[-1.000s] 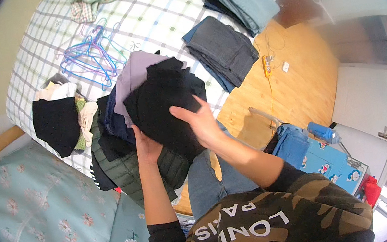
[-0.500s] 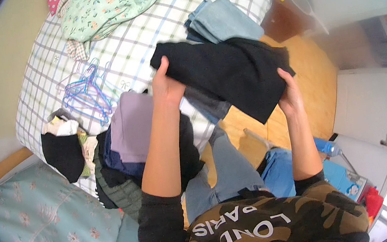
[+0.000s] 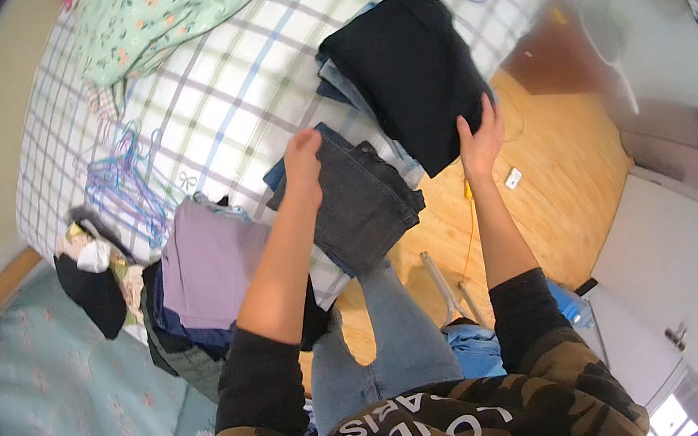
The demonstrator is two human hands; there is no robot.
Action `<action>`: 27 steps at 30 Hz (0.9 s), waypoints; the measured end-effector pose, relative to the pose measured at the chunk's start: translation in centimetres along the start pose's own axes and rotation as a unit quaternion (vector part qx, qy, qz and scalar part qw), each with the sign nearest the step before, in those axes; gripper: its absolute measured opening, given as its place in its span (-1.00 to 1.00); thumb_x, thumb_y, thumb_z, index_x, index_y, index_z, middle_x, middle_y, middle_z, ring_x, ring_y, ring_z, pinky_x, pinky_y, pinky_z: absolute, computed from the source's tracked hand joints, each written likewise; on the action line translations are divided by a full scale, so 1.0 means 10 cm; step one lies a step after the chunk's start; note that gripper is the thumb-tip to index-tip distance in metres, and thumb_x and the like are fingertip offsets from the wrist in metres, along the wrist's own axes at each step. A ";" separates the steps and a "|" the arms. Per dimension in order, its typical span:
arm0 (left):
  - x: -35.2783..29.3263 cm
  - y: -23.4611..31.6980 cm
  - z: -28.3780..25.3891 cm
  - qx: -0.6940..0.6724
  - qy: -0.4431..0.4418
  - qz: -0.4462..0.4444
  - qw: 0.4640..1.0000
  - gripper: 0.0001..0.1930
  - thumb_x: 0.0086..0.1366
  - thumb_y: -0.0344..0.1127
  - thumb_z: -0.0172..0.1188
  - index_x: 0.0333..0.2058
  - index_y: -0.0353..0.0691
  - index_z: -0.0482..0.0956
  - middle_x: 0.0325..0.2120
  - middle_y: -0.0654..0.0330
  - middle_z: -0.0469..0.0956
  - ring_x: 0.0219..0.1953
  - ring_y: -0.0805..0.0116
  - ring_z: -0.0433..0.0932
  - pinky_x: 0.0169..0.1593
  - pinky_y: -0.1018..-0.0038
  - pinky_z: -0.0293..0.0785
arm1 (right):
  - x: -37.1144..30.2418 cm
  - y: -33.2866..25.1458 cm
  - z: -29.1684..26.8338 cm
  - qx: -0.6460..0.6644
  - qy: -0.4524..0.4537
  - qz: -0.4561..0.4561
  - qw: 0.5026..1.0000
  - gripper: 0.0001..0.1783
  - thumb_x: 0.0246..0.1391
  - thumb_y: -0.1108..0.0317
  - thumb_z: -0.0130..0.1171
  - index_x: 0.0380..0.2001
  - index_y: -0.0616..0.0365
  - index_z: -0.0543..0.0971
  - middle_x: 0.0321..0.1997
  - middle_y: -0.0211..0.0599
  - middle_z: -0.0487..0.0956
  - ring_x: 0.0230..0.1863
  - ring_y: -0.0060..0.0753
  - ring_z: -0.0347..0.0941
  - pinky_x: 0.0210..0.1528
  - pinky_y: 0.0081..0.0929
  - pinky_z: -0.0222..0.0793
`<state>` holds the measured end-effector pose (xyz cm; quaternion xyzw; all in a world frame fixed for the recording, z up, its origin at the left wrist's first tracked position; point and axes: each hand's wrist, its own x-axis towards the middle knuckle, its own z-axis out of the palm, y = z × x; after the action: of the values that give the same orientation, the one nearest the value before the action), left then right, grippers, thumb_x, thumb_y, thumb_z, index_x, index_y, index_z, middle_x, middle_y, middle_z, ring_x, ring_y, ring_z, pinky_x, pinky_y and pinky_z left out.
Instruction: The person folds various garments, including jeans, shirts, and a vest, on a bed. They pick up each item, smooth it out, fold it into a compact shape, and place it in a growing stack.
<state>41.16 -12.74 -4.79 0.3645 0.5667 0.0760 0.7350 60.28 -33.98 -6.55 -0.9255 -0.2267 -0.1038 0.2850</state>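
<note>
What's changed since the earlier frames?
Black garment: carried right and away from above the lavender garment, now lying over the light blue jeans. Left hand let go of it, now at the grey jeans' far-left corner; right hand still at its right edge. Lavender garment, grey jeans and hangers stayed on the bed.
</note>
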 end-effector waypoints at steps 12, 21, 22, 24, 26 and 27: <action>-0.99 -1.85 -2.54 0.321 0.408 0.052 0.853 -0.59 -0.09 -0.27 0.23 -0.22 -0.27 0.42 -0.24 -0.06 0.40 -0.11 0.02 0.34 -0.04 0.23 0.27 | -0.77 -0.01 -0.40 -0.132 -0.241 -0.117 0.954 -0.46 0.02 0.20 0.06 0.11 -0.03 0.26 0.15 0.03 0.22 0.14 0.00 0.15 0.10 -0.19 0.08; -0.89 -2.02 -3.76 0.127 0.621 -0.126 0.763 -0.36 -0.27 -0.11 0.41 -0.24 -0.28 0.31 -0.22 -0.03 0.34 -0.14 -0.03 0.33 -0.01 0.24 0.27 | -1.95 -1.50 0.13 0.220 -0.525 -0.087 0.818 -0.52 -0.01 0.35 0.06 0.01 0.26 0.32 0.10 -0.07 0.29 0.14 -0.14 0.17 0.17 -0.36 0.01; -0.88 -2.04 -3.78 0.132 0.627 -0.134 0.756 -0.36 -0.28 -0.10 0.42 -0.26 -0.29 0.31 -0.24 -0.03 0.33 -0.14 -0.03 0.33 -0.02 0.24 0.27 | -2.09 -1.73 0.38 0.224 -0.551 -0.112 0.796 -0.48 -0.02 0.31 0.08 0.03 0.26 0.30 0.09 -0.07 0.30 0.14 -0.16 0.18 0.17 -0.37 0.01; -0.88 -2.10 -3.83 0.148 0.629 -0.105 0.756 -0.36 -0.30 -0.09 0.43 -0.30 -0.30 0.30 -0.26 -0.03 0.33 -0.14 -0.04 0.33 -0.04 0.23 0.27 | -2.40 -2.22 1.02 0.291 -0.590 -0.067 0.750 -0.36 -0.04 0.21 0.11 0.09 0.26 0.22 0.13 -0.09 0.28 0.18 -0.21 0.14 0.18 -0.39 0.01; -0.90 -2.18 -3.92 0.130 0.617 -0.071 0.773 -0.35 -0.34 -0.07 0.45 -0.35 -0.32 0.31 -0.31 -0.05 0.35 -0.19 -0.02 0.35 -0.10 0.22 0.29 | -2.60 -2.61 1.51 0.238 -0.589 -0.052 0.771 -0.24 -0.12 0.12 0.19 0.10 0.29 0.20 0.11 0.00 0.28 0.11 -0.21 0.23 0.09 -0.40 0.15; -0.90 -2.21 -3.97 0.112 0.605 -0.054 0.786 -0.35 -0.34 -0.06 0.45 -0.36 -0.33 0.31 -0.33 -0.05 0.36 -0.22 -0.02 0.36 -0.12 0.22 0.30 | -2.66 -2.78 1.70 0.240 -0.582 -0.027 0.776 -0.21 -0.16 0.09 0.22 0.09 0.30 0.20 0.10 0.04 0.29 0.07 -0.21 0.28 0.05 -0.40 0.21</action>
<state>-3.93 -15.55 -15.18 0.2928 0.9184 0.1774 0.1983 24.72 -13.34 -15.59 -0.7043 -0.3922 0.5050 0.3085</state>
